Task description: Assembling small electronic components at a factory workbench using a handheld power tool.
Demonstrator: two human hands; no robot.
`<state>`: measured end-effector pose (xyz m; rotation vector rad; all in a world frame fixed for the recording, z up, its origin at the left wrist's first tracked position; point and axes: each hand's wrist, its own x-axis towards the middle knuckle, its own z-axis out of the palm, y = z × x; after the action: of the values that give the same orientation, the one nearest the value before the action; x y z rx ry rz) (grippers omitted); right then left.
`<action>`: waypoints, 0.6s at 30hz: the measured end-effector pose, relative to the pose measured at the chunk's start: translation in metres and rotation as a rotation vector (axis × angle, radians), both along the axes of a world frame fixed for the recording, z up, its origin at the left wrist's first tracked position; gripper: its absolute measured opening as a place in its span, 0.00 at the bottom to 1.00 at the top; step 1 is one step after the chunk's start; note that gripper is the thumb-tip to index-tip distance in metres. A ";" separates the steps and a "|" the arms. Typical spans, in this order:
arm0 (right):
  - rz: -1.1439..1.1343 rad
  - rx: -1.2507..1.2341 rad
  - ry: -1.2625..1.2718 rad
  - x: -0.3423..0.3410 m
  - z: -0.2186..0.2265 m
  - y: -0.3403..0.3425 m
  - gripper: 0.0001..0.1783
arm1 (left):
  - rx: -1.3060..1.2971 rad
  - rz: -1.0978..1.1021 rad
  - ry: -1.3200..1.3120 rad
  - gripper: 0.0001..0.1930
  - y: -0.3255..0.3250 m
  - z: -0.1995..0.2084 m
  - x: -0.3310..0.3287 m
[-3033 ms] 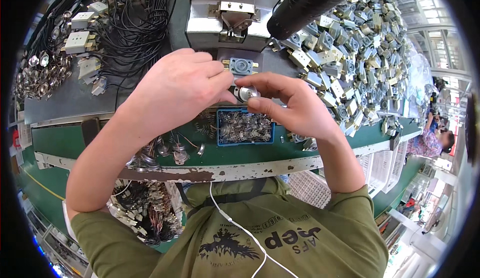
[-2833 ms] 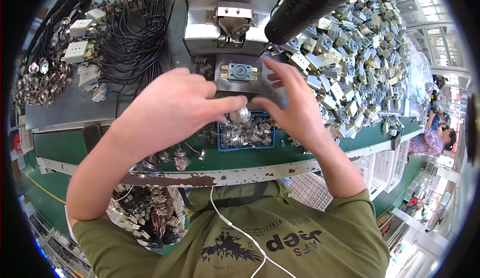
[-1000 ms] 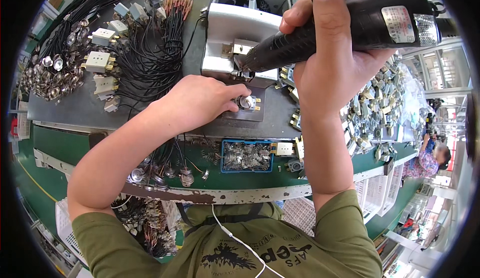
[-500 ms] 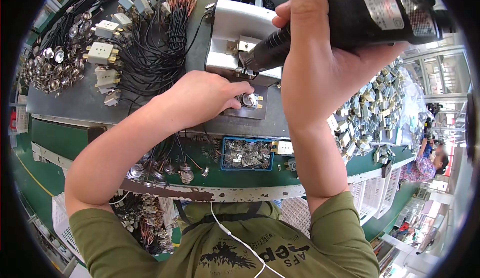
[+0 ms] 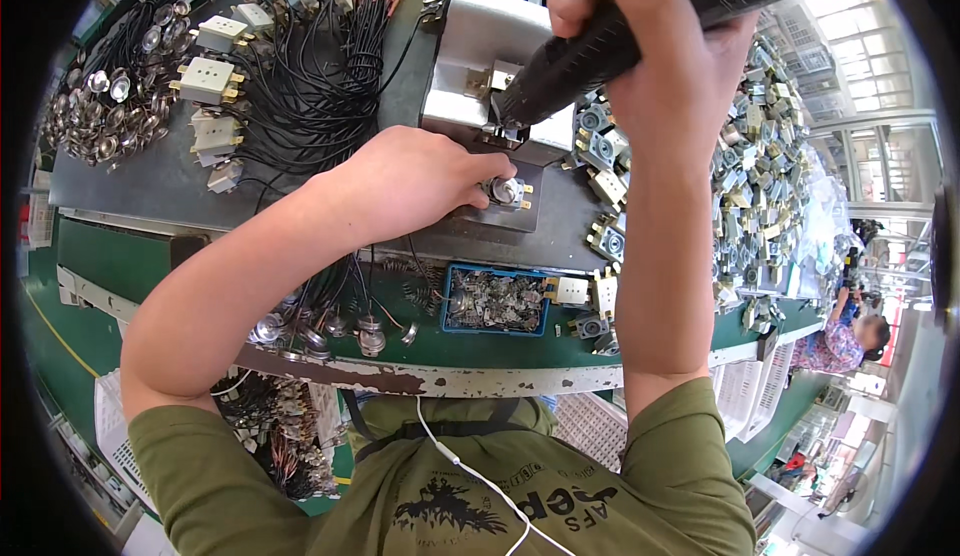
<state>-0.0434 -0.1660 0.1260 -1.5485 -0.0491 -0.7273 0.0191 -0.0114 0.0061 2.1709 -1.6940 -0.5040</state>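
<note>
My left hand [image 5: 415, 186] pinches a small round metal-capped switch part [image 5: 506, 192] with brass terminals, lying on a flat metal plate [image 5: 520, 218]. My right hand [image 5: 668, 51] is wrapped round a black power screwdriver [image 5: 575, 71], held slanted with its narrow end down to the left. That end reaches the front of a silver metal fixture [image 5: 465, 46], just beyond my left fingers. Inside the fixture, a pale block [image 5: 504, 75] with a brass tab sits beside the tool. The very tip of the screwdriver is hard to make out.
Black wires [image 5: 320, 106] with white blocks and a pile of metal caps [image 5: 110, 116] lie left. Many switch blocks [image 5: 760, 176] are heaped right. A blue tray [image 5: 495, 328] of small metal pieces stands near the table's chipped front edge [image 5: 480, 384]. Another person [image 5: 840, 341] is far right.
The rear of the screwdriver has swung up and away with my right hand, and my right forearm stands straighter. My left hand keeps its pinch on the switch part. The view has shifted slightly.
</note>
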 end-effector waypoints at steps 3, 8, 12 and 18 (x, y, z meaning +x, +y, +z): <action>-0.160 -0.058 0.073 0.000 -0.003 0.021 0.12 | -0.009 -0.022 -0.005 0.17 0.001 0.004 -0.001; -0.167 0.000 -0.167 0.001 -0.012 0.020 0.32 | -0.003 -0.005 -0.020 0.18 0.000 0.010 -0.001; -0.245 0.006 -0.152 -0.016 -0.016 0.026 0.25 | -0.105 -0.021 -0.028 0.18 0.005 -0.004 -0.002; -0.313 -0.026 0.097 -0.053 -0.016 0.004 0.06 | -0.122 -0.026 -0.029 0.17 0.003 -0.001 0.000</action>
<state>-0.0964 -0.1623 0.1097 -1.6330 0.2622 -0.8977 0.0192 -0.0087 0.0054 2.0819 -1.7232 -0.3674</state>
